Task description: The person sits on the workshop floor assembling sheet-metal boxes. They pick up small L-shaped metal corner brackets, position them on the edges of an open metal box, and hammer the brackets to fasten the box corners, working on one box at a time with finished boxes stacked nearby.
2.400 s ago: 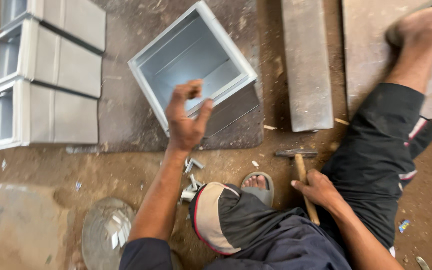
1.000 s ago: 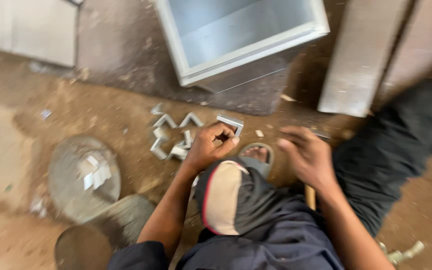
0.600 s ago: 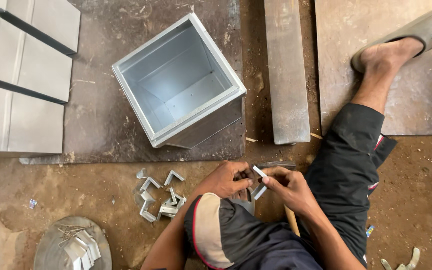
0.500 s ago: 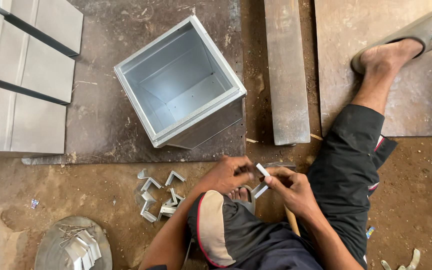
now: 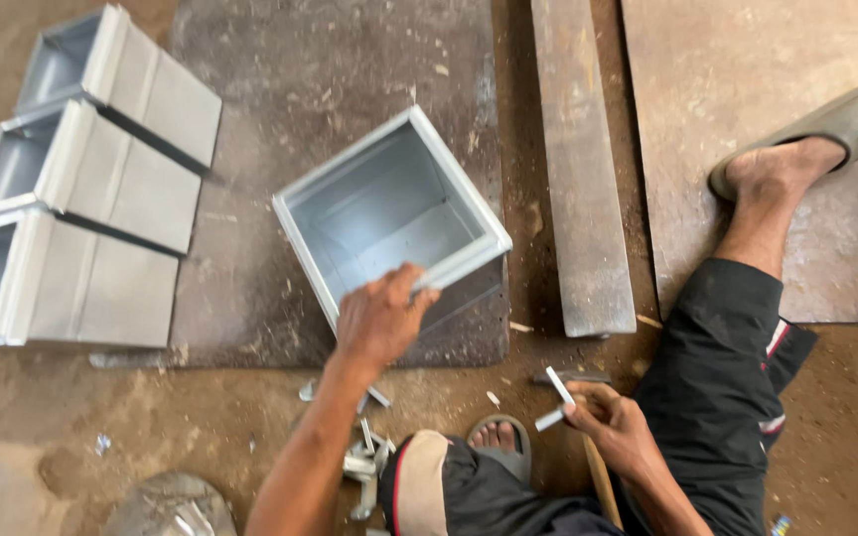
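The left hand (image 5: 381, 320) grips the near rim of the open square grey sheet-metal box (image 5: 389, 213), which stands tilted on a dark steel floor plate (image 5: 330, 60). The right hand (image 5: 613, 427) pinches a small bent silvery metal corner clip (image 5: 554, 397) (just above the knee).

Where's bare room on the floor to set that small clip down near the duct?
Free: dark plate above the open duct, between stacked ducts and steel bar; also the right plate above the foot. Crowded: clips by the knee; left hand grips the duct rim, right hand holds a clip.
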`<state>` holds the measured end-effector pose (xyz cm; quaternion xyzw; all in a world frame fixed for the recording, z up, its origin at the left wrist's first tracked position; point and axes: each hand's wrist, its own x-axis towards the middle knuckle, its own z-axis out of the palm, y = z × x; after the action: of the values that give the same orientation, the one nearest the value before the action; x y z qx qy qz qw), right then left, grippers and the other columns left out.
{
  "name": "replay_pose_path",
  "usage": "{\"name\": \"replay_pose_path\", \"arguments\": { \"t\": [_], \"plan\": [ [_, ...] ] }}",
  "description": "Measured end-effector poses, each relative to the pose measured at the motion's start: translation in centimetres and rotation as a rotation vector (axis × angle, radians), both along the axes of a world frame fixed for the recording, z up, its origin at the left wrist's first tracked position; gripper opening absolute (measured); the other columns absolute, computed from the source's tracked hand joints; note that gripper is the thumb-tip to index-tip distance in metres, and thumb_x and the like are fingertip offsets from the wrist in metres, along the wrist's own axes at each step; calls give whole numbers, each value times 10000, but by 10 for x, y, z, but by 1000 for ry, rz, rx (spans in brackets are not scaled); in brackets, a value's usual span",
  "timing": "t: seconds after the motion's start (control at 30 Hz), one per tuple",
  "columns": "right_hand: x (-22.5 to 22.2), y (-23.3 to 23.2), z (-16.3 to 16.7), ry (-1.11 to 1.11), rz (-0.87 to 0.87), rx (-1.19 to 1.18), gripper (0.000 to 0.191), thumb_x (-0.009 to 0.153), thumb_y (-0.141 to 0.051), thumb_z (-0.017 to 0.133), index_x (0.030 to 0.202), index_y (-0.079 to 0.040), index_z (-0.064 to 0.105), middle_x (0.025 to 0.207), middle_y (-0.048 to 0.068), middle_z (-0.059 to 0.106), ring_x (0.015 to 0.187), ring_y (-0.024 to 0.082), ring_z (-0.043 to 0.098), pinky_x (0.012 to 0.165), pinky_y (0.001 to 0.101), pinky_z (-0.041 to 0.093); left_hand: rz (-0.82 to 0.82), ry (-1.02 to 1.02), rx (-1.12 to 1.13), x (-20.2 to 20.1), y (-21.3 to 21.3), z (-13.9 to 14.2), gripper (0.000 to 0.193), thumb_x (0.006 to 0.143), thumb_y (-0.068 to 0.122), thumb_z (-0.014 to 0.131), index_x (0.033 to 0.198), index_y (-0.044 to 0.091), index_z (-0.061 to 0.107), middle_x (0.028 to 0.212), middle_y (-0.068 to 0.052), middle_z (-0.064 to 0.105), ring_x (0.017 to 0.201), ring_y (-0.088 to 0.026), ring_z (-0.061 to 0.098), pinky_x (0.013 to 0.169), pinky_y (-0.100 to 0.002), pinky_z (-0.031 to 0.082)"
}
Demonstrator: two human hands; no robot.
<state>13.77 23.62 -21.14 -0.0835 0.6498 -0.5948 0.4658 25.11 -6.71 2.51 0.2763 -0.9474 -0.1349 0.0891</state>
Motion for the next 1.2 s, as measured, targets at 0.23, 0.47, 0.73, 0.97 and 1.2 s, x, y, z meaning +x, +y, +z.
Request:
{"name": "replay_pose_path", "arguments": {
  "t": [0.23, 0.47, 0.73, 0.97, 1.2],
  "plan": [
    [-10, -5, 10, 43, -57, -34, 319, 891, -128, 734, 1120, 93, 741, 968, 146, 784, 886, 197, 739, 837, 341, 596, 71, -16, 6, 10, 31, -14, 317, 952, 376, 695, 1147, 131, 646, 962, -126, 762, 833, -367, 736, 724, -502, 573],
    [-79, -58, 93, 399, -9, 69, 301, 903, -167, 745, 1125, 36, 758, 950, 167, 796, 868, 205, 765, 794, 342, 621, -414, 265, -90, -14, 5, -5, 706, 909, 439, 785, 1474, 152, 472, 1523, -121, 481, 1456, -322, 454, 1218, -502, 400],
    [-115, -147, 159, 362, -6, -113, 243, 907, -120, 751, 1086, 45, 747, 970, 127, 776, 866, 151, 741, 816, 291, 621, -726, 165, -62, -100, -23, -27, 1026, 690, 593, 887, 1485, 110, 453, 1546, -157, 455, 1489, -375, 302, 1233, -585, 78],
    [-119, -160, 145, 360, 45, -154, 223, 919, -114, 751, 1060, 59, 757, 947, 97, 779, 848, 127, 723, 789, 278, 606, -612, 68, -10, -108, -25, -50, 903, 633, 598, 892, 1357, 150, 590, 1289, -67, 631, 1370, -292, 460, 1264, -584, 22],
    [-113, -173, 142, 415, 27, -113, 206, 934, -123, 769, 1022, 63, 767, 914, 98, 762, 823, 106, 682, 749, 275, 582, -632, 173, -20, -112, -30, -62, 622, 671, 225, 753, 1260, 85, 611, 1189, -83, 623, 1315, -304, 496, 1248, -614, -9]
  ]
}}
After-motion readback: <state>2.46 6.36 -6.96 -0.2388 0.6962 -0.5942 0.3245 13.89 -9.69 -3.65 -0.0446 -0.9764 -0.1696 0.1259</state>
